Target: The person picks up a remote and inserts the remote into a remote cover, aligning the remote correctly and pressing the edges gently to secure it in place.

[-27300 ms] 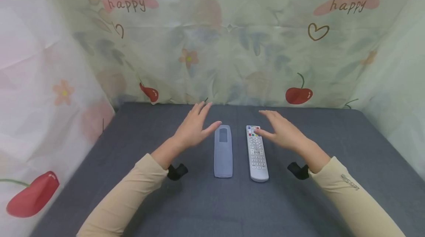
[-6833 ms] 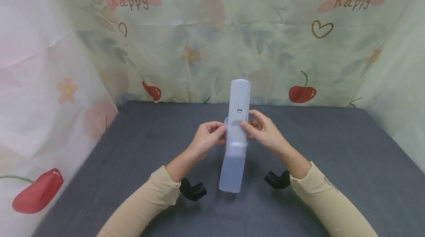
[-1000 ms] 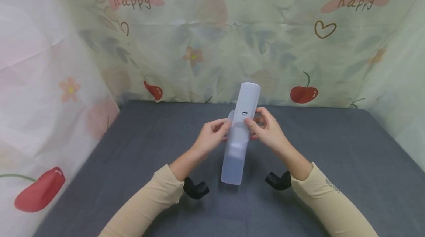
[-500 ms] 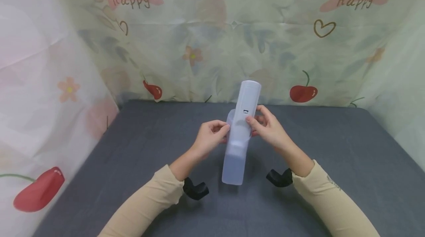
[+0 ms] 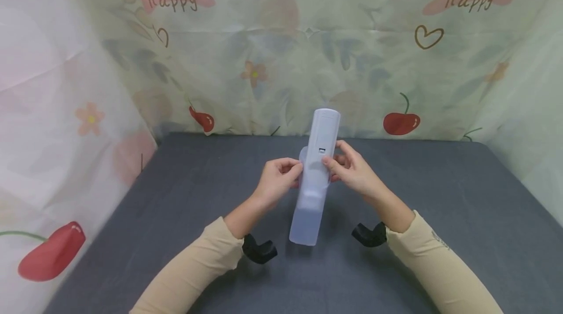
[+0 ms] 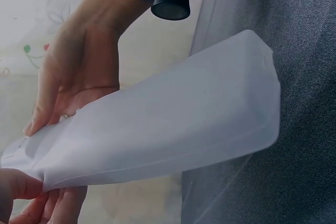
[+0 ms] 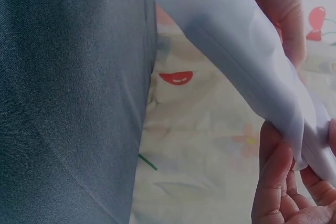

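At frame centre, your left hand (image 5: 276,183) and right hand (image 5: 352,171) pinch the translucent sleeve's (image 5: 308,206) mouth, fingers curled on it, around the white remote (image 5: 324,131), upright above the grey table (image 5: 440,206).

Remote (image 5: 324,131) partway in sleeve (image 5: 308,206) (upper end out), above table (image 5: 440,197), between both hands, curtain (image 5: 281,60) behind.

The remote control's (image 5: 324,131) button face is turned away from the head camera, and its lower part is only a vague shape inside the translucent silicone cover (image 5: 308,206). In the left wrist view the cover (image 6: 173,129) hides the remote entirely, and the left hand (image 6: 16,192) is cut off at 7 o'clock. In the right wrist view the right hand (image 7: 289,182) runs off at 5 o'clock.
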Action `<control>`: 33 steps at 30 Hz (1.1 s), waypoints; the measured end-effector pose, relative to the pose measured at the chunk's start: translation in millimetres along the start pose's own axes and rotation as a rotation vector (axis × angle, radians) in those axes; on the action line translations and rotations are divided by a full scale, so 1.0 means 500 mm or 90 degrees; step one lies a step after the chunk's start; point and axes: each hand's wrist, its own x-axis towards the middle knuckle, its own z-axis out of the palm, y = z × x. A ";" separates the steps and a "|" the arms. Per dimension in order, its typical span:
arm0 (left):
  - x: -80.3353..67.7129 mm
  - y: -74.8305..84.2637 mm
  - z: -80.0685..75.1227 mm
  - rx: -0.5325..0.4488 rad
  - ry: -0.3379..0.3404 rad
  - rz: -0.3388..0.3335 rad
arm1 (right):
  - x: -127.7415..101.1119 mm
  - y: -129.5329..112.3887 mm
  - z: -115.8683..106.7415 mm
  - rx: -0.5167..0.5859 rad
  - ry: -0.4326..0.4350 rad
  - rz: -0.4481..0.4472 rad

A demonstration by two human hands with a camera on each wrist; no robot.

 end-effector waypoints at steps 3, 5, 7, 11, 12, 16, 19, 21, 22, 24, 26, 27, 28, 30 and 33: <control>0.000 0.001 -0.001 0.000 0.000 -0.002 | 0.001 0.001 0.001 -0.002 -0.008 -0.003; 0.000 0.000 -0.002 0.001 -0.003 -0.007 | 0.001 0.003 0.002 -0.005 -0.009 -0.003; -0.001 0.000 -0.003 0.005 -0.010 -0.011 | -0.001 0.005 0.004 -0.011 -0.005 -0.004; 0.000 0.003 -0.004 0.009 -0.027 -0.037 | -0.004 0.010 0.012 -0.015 0.021 -0.007; 0.000 0.005 -0.004 0.014 -0.034 -0.045 | -0.005 0.010 0.015 -0.016 0.029 -0.009; 0.001 0.006 -0.003 0.035 -0.080 -0.070 | -0.004 0.013 0.023 -0.011 0.048 -0.013; 0.002 0.003 0.000 0.045 -0.099 -0.060 | -0.005 0.012 0.027 -0.009 0.052 -0.013; 0.003 0.002 0.001 0.037 -0.089 -0.048 | -0.007 0.010 0.028 -0.005 0.058 -0.008; 0.003 0.001 0.001 0.028 -0.081 -0.041 | -0.008 0.009 0.028 0.000 0.061 -0.003; 0.004 0.001 -0.001 0.014 -0.062 -0.031 | -0.012 0.008 0.026 0.011 0.060 0.010; 0.004 0.002 -0.004 0.002 -0.044 -0.023 | -0.016 0.010 0.023 0.017 0.051 0.029; 0.004 0.002 -0.005 0.000 -0.037 -0.016 | -0.017 0.011 0.022 0.019 0.044 0.036; 0.004 0.001 -0.006 0.000 -0.032 -0.011 | -0.018 0.012 0.021 0.018 0.038 0.040; 0.004 0.001 -0.007 0.008 -0.026 0.006 | -0.020 0.015 0.022 0.009 0.037 0.039; 0.005 -0.002 -0.006 0.017 -0.032 0.032 | -0.021 0.015 0.027 0.004 0.058 0.028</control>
